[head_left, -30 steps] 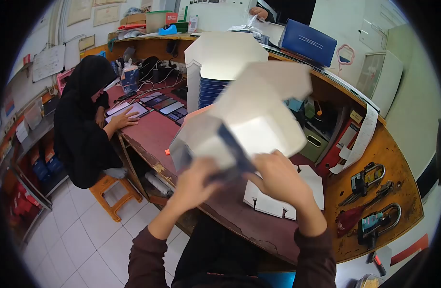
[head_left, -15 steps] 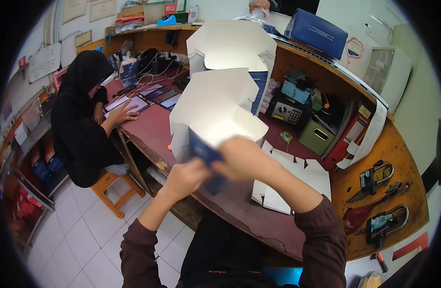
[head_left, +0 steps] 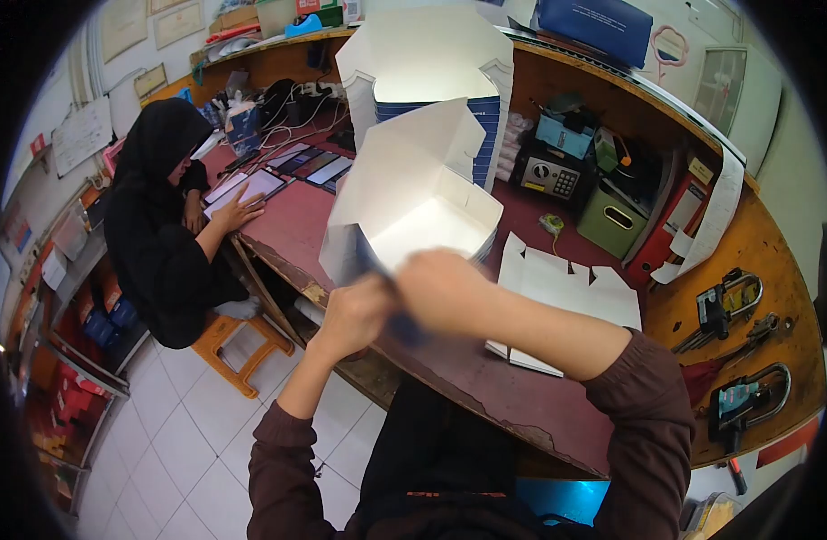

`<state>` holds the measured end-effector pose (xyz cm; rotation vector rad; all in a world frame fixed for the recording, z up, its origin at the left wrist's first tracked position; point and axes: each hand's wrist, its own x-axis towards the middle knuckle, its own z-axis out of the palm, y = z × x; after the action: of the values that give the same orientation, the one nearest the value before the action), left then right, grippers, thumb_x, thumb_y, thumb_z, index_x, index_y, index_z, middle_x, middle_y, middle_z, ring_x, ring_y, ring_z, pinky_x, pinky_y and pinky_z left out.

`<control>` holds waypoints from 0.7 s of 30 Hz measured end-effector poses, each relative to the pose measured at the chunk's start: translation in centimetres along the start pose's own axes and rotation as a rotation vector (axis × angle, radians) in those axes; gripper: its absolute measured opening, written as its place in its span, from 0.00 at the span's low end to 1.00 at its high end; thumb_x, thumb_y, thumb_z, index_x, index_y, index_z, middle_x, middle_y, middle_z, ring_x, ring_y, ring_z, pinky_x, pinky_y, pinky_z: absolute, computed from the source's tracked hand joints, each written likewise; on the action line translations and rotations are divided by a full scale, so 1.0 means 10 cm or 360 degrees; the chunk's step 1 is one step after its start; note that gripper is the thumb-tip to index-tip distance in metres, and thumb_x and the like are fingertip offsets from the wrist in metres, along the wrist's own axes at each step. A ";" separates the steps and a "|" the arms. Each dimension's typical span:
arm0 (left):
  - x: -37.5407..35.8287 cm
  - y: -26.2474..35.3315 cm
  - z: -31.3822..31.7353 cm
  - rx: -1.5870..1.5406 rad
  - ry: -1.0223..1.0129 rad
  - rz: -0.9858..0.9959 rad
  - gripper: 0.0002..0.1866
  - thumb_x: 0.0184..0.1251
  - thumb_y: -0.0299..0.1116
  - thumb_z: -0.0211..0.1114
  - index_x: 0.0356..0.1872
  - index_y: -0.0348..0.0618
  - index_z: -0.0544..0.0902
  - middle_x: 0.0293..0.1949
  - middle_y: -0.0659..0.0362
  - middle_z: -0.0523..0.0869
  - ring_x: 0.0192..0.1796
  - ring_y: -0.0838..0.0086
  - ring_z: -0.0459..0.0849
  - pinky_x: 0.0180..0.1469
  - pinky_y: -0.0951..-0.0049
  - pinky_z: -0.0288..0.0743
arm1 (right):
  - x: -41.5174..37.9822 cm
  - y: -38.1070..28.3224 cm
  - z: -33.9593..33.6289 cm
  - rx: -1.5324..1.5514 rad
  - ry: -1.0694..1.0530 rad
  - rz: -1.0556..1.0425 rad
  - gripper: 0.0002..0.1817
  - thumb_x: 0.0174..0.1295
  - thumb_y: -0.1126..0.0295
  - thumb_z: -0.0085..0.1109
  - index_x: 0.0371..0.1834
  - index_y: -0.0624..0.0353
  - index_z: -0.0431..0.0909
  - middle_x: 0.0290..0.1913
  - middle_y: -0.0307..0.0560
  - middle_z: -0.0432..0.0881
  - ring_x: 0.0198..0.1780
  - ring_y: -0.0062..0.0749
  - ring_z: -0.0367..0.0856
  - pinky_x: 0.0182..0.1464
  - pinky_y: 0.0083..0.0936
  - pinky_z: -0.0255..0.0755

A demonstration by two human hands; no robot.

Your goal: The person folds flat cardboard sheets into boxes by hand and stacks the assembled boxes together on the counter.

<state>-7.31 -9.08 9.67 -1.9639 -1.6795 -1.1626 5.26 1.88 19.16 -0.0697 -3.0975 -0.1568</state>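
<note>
A cardboard box [head_left: 436, 223], white inside and blue outside, stands at the front of the maroon desk with its lid raised. My left hand [head_left: 355, 312] is closed on the box's near blue side, at the left front corner. Beside it, my right hand [head_left: 445, 290] is closed on the same blue panel, fingers blurred by motion and hiding most of it. Behind stands a stack of similar open boxes [head_left: 422, 58]. Flat white cardboard blanks [head_left: 571, 301] lie to the right, partly under my right forearm.
To the left, a person [head_left: 152, 216] in black sits on an orange stool [head_left: 242, 346] with a hand on a tablet. At the right are a small safe [head_left: 546, 173], a green bin [head_left: 611, 220], a red binder [head_left: 674, 225] and padlocks [head_left: 746, 405]. A tape measure [head_left: 551, 223] lies behind the blanks.
My view has tilted slightly downward. Both hands stay at the box's front panel, the right one now turned more sideways with its elbow out. The blue panel has become more covered.
</note>
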 end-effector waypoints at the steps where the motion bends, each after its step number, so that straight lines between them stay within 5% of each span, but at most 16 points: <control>1: 0.02 0.05 0.00 0.0013 -0.0006 0.0003 0.06 0.43 0.20 0.61 0.25 0.40 0.81 0.27 0.59 0.79 0.27 0.67 0.80 0.26 0.72 0.72 | 0.02 0.02 -0.02 -0.0018 -0.0124 -0.0023 0.08 0.48 0.68 0.57 0.24 0.62 0.81 0.28 0.58 0.81 0.33 0.46 0.82 0.34 0.34 0.76; 7: 0.00 0.28 0.08 0.0106 0.0066 0.0096 0.10 0.44 0.19 0.59 0.30 0.41 0.80 0.30 0.57 0.79 0.26 0.63 0.79 0.27 0.70 0.73 | 0.39 0.03 -0.04 0.0189 -0.0101 0.0046 0.10 0.49 0.70 0.51 0.27 0.63 0.80 0.28 0.56 0.81 0.34 0.48 0.81 0.37 0.37 0.75; 9: -0.07 0.18 0.14 0.0564 0.0074 -0.0111 0.15 0.46 0.21 0.58 0.39 0.41 0.77 0.35 0.55 0.77 0.26 0.60 0.79 0.27 0.67 0.73 | 0.39 -0.05 -0.08 0.0153 -0.0026 0.0178 0.10 0.48 0.69 0.55 0.29 0.64 0.81 0.33 0.56 0.82 0.37 0.46 0.82 0.38 0.34 0.77; 14: -0.10 -0.02 0.29 0.0910 0.0090 -0.0491 0.14 0.51 0.24 0.56 0.42 0.41 0.74 0.42 0.53 0.75 0.28 0.58 0.79 0.26 0.65 0.73 | 0.34 -0.04 -0.05 0.0047 0.0019 0.0199 0.11 0.50 0.70 0.53 0.32 0.63 0.82 0.34 0.56 0.82 0.38 0.43 0.82 0.37 0.35 0.77; 17: -0.09 -0.03 0.36 0.0914 0.0085 -0.0533 0.12 0.53 0.24 0.55 0.41 0.40 0.74 0.43 0.53 0.74 0.30 0.59 0.80 0.25 0.66 0.73 | 0.44 0.12 0.08 0.0098 -0.0206 0.0143 0.12 0.52 0.70 0.52 0.34 0.64 0.81 0.36 0.57 0.81 0.38 0.42 0.83 0.37 0.33 0.78; 19: -0.03 -0.02 0.35 0.0856 0.0178 -0.0459 0.11 0.55 0.25 0.55 0.41 0.40 0.74 0.43 0.53 0.74 0.31 0.59 0.80 0.25 0.66 0.73 | 0.51 0.26 0.03 0.0110 -0.0973 -0.0073 0.12 0.54 0.70 0.50 0.33 0.66 0.81 0.40 0.59 0.80 0.38 0.42 0.82 0.36 0.32 0.78; 20: -0.04 0.02 0.32 0.0827 0.0154 -0.0474 0.12 0.57 0.26 0.53 0.43 0.40 0.73 0.45 0.53 0.74 0.33 0.59 0.80 0.26 0.67 0.74 | 0.46 0.38 0.01 0.0869 -0.1016 0.0268 0.16 0.59 0.66 0.48 0.37 0.69 0.79 0.41 0.62 0.80 0.42 0.43 0.81 0.41 0.39 0.76; 21: -0.04 0.07 0.29 0.0799 0.0121 -0.0489 0.12 0.59 0.26 0.52 0.44 0.40 0.73 0.46 0.54 0.74 0.35 0.59 0.81 0.28 0.67 0.75 | 0.43 0.51 0.01 0.0873 -0.1007 0.0278 0.16 0.59 0.66 0.48 0.37 0.69 0.79 0.41 0.62 0.80 0.42 0.43 0.81 0.41 0.39 0.76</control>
<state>-5.57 -7.53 7.77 -1.3784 -2.0366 -0.7830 1.19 7.15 19.70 -0.4447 -3.5719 0.8793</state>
